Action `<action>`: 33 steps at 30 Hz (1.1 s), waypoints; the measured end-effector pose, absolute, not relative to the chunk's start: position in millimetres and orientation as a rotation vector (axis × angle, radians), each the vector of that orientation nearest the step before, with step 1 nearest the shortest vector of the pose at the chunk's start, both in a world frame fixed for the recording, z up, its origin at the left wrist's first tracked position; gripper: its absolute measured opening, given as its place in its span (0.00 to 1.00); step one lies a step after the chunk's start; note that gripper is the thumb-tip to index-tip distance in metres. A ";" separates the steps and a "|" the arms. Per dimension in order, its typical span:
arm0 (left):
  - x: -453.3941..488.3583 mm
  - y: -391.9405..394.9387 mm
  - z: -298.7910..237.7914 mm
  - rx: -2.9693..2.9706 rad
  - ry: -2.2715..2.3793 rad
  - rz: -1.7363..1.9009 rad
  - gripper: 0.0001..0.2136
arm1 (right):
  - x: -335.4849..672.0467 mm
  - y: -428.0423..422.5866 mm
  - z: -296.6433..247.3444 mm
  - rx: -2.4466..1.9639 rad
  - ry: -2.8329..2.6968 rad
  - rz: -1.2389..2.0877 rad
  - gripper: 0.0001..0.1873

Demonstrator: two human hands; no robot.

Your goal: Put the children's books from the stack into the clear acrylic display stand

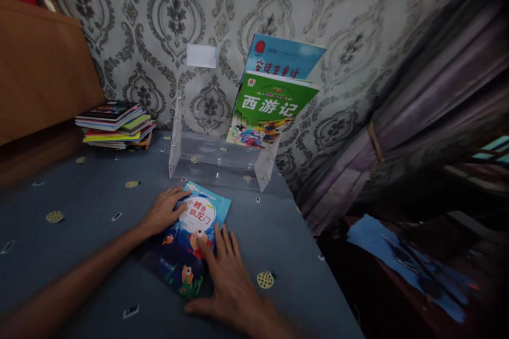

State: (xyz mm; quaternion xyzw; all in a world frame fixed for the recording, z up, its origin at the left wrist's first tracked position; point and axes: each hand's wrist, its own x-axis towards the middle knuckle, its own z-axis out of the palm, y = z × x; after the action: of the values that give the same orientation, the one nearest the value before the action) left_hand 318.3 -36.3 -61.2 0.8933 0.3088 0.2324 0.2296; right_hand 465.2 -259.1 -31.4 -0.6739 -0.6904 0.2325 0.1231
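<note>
A blue children's book [201, 214] with cartoon fish on its cover lies flat on the table, tilted in my view. My left hand [167, 209] rests on its upper left edge with the fingers stretched out. On its right side lies my right hand [228, 270], fingers spread, the thumb near the lower edge. Behind the book stands a clear acrylic book stand [218, 161]. At the stand's right side, a green book [270, 108] leans upright in front of a light blue book [284, 55].
A stack of books [115, 124] lies at the back left beside a wooden cabinet [43, 63]. A patterned cloth [91, 243] covers the table [302, 254]. Its right edge borders a dark area with a blue cloth [382, 246] and a tied curtain [358, 169].
</note>
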 end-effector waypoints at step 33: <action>310.6 -49.8 -3.2 1.056 0.558 0.741 0.27 | 472.4 -263.9 -48.9 -1.501 -1.493 0.677 0.32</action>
State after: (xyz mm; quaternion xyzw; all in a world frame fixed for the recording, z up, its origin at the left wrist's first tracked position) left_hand 310.6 -49.8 -3.2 0.4854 0.2565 0.3409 0.7631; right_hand 472.4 -263.9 -48.9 -0.6052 -0.6021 0.2731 0.4435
